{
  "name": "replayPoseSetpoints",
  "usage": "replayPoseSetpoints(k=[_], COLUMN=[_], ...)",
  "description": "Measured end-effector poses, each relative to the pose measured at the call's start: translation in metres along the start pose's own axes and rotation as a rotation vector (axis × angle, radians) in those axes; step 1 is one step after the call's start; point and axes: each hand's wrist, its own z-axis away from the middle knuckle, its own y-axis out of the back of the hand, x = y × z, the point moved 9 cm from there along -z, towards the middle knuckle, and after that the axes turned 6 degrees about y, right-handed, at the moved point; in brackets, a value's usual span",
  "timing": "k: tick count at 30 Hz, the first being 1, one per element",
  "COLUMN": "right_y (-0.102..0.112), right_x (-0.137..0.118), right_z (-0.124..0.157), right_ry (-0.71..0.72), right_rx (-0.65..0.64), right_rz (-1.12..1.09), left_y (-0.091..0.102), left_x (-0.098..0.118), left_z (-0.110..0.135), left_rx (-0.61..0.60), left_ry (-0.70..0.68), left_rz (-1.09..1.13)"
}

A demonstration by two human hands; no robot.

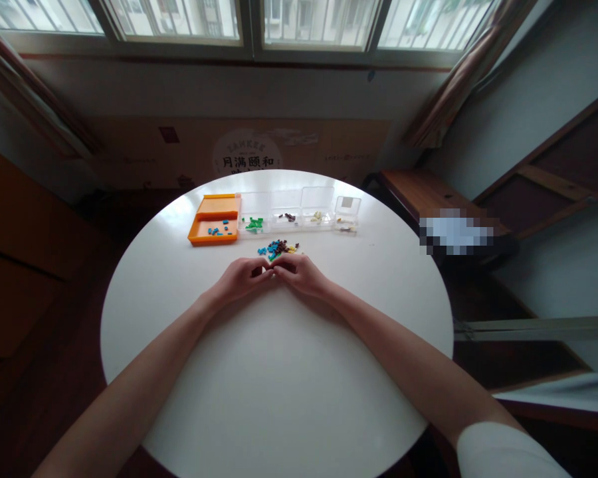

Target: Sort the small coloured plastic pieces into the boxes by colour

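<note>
My left hand (242,277) and my right hand (299,272) meet at the fingertips just in front of a small pile of mixed building bricks (280,248). Both are closed in a pinch. Something small and dark seems to sit between the fingertips, too small to name. Blue, dark brown, green and yellow pieces make up the pile. Behind it, an open orange box (212,240) holds several blue bricks (214,231). Clear plastic boxes with raised lids stand in a row to its right, with green bricks (254,224), dark brown bricks (290,217) and cream bricks (316,217) inside.
Everything rests on a white round table (279,372). At the row's right end stands a smaller clear box (347,226) with a few pieces. A wooden bench (423,189) is at the right, and a printed cardboard panel (299,146) leans below the window.
</note>
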Motion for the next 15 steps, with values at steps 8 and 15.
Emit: replayPoseSetpoints(k=[8,15], right_y=[0.0001,-0.0003], right_x=[-0.0014,-0.0012], right_z=[-0.0001,-0.0001], right_ry=[0.009,0.009], right_rx=[0.001,-0.004], right_rz=[0.005,-0.004], left_y=[0.0014,0.0001], left_x=[0.0025,-0.0005], left_z=[0.0007,0.0004], left_rx=[0.001,0.006], left_ry=[-0.001,0.008], left_rz=[-0.002,-0.009])
